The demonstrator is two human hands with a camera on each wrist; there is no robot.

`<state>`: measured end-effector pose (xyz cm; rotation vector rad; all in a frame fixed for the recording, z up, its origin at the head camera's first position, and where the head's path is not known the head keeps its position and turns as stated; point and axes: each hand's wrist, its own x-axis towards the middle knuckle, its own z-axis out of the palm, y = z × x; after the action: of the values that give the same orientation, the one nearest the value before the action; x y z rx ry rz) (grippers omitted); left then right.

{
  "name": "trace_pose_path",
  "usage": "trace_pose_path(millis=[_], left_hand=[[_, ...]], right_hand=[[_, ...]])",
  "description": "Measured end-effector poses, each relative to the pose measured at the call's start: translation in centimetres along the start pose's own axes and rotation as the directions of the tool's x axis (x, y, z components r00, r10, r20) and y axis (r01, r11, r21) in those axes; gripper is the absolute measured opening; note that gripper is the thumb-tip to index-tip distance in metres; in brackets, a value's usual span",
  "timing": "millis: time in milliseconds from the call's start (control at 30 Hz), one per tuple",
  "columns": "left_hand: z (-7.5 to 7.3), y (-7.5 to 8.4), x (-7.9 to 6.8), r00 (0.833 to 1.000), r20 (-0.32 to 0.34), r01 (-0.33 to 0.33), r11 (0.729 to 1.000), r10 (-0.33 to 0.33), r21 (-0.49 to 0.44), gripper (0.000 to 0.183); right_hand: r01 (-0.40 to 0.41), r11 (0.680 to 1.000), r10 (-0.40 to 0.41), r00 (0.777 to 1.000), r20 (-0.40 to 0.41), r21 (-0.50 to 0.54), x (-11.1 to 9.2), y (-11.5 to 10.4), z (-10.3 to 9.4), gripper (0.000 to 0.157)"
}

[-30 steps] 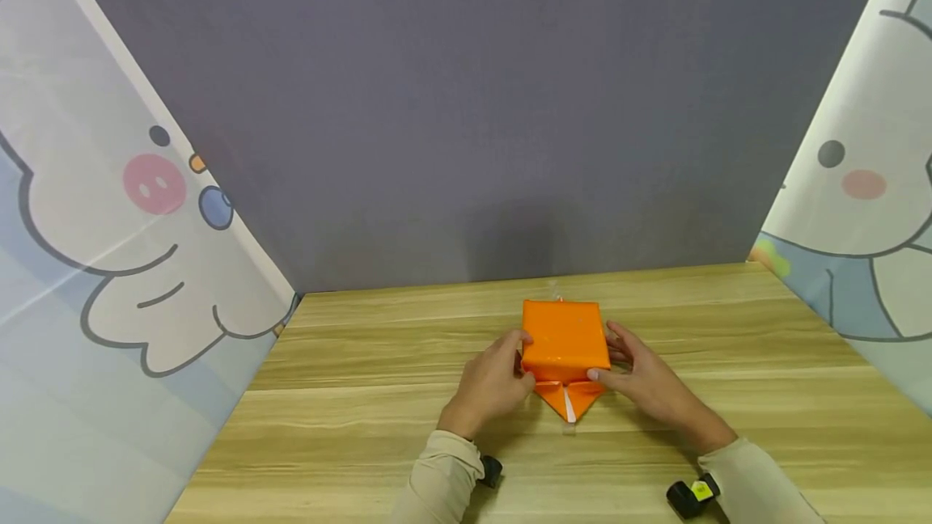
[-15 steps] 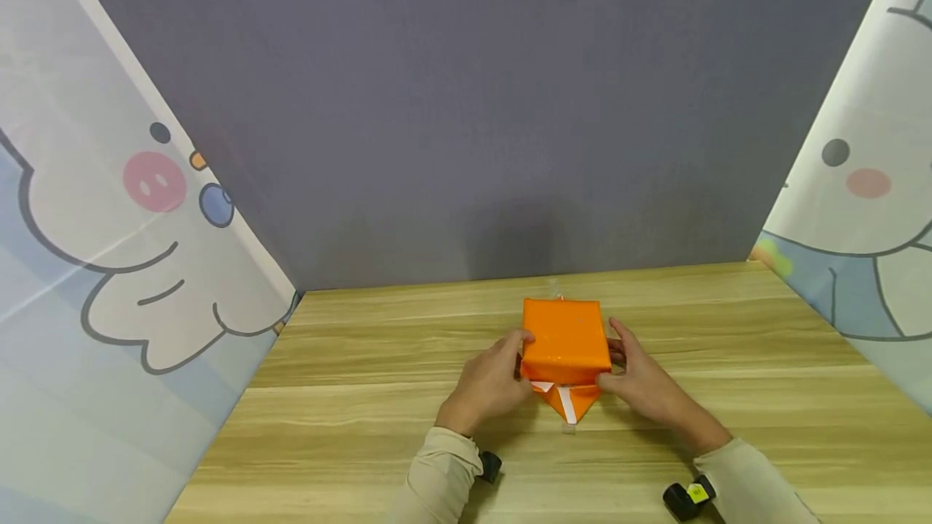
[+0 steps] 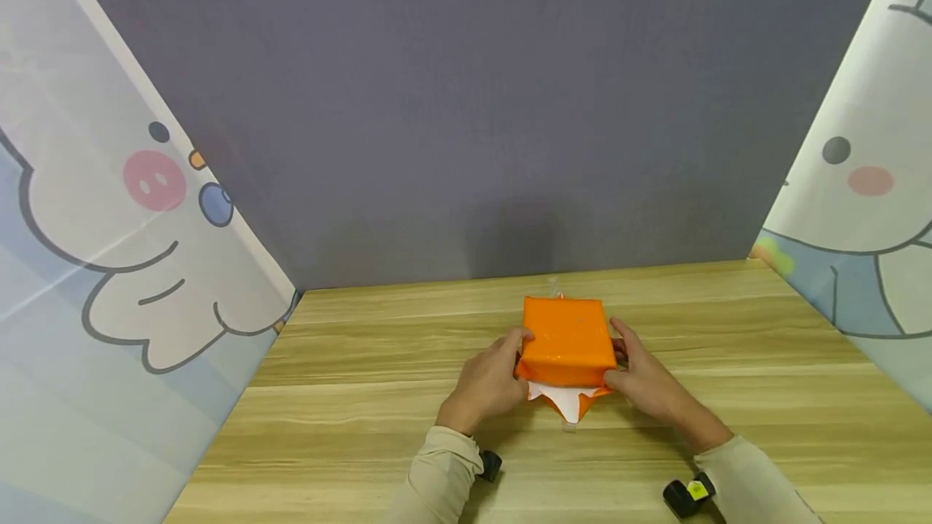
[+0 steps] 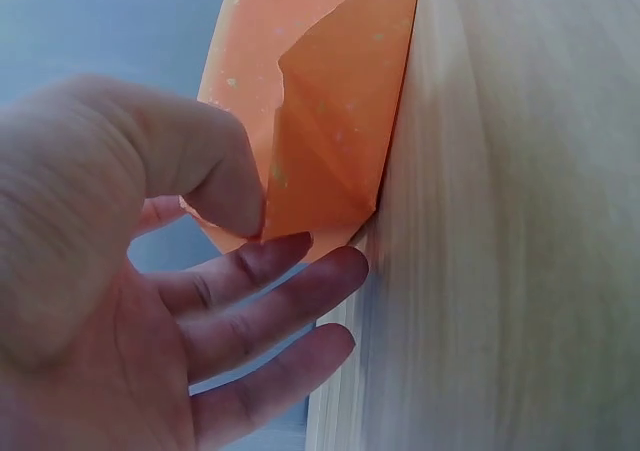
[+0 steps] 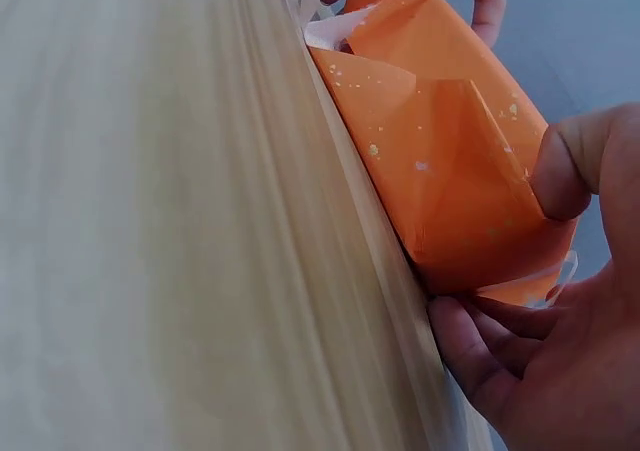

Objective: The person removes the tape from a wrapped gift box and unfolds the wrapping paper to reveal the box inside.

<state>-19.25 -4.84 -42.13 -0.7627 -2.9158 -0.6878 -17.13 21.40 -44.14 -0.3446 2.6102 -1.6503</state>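
A box wrapped in orange paper [image 3: 568,332] sits on the wooden table between both hands. At its near side, a wrapping-paper flap [image 3: 564,397] shows its white underside, with clear tape [image 3: 569,428] at the tip. My left hand [image 3: 486,385] holds the left side, index finger on the top edge and bent thumb [image 4: 235,176] against the folded paper; its other fingers spread below. My right hand [image 3: 646,378] grips the near right corner. In the right wrist view, its thumb [image 5: 562,176] presses the folded orange paper [image 5: 470,186] while fingers reach beneath.
The wood-grain table [image 3: 349,419] ends at a tall dark grey panel [image 3: 480,120] behind the box. Cartoon-printed sheets [image 3: 80,289] flank it on both sides. Another strip of tape [image 3: 555,285] lies at the box's far edge.
The near paper flap has folded, so more of its white underside shows. The right thumb has moved slightly right along with the paper corner. The box has stayed nearly in place.
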Motion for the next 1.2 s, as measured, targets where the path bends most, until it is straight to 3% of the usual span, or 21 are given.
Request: trace_pose_path(millis=[233,467,733,1000,1200], left_hand=[[0.11,-0.03,-0.09,1.000,0.023,0.001,1.000,-0.001,0.003,0.074],[0.32,-0.12,-0.05,1.000,0.016,-0.005,1.000,0.004,0.019,0.073],[0.33,-0.07,-0.08,1.000,0.016,-0.006,1.000,0.005,0.028,0.073],[0.20,-0.09,-0.10,1.000,0.025,-0.002,1.000,0.002,0.010,0.075],[0.00,-0.18,-0.13,0.999,0.044,0.009,1.000,-0.008,-0.016,0.076]], right_hand=[[0.003,1.000,-0.003,1.000,0.008,-0.002,-0.03,0.28,0.18,0.103],[0.044,0.996,-0.043,0.999,0.012,-0.077,-0.07,0.45,0.30,0.110],[0.142,0.986,-0.139,0.989,0.041,-0.089,-0.12,0.53,0.86,0.098],[0.140,0.985,-0.129,0.985,0.111,-0.098,-0.30,0.44,0.56,0.118],[0.111,0.985,-0.095,0.988,0.121,-0.131,-0.39,0.25,0.24,0.121]])
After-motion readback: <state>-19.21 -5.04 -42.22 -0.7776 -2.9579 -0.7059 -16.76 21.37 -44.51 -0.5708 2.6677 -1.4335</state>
